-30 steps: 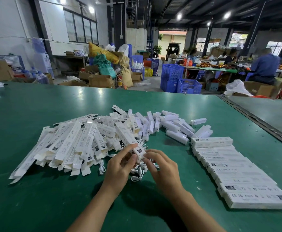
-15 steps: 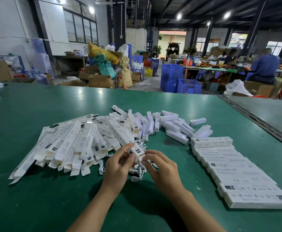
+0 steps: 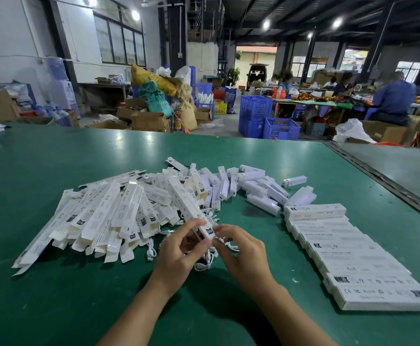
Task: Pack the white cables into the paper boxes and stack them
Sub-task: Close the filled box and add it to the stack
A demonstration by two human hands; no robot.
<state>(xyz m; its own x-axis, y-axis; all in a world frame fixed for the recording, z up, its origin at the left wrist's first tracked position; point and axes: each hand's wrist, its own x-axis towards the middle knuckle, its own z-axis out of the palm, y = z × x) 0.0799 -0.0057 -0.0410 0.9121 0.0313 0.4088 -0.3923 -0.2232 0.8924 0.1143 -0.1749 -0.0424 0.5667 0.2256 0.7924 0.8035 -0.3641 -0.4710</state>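
Your left hand grips the near end of a paper box over the green table, while your right hand pinches a white cable at its opening; flat boxes lie piled to the left and packed boxes overlap in a row to the right

– Left side?
– Fanned heap of flat unfolded paper boxes, white, printed.
– Right side?
– Long overlapped row of closed paper boxes, labels up.
– Centre?
– One open-ended box, tilted above loose tangled white cables.
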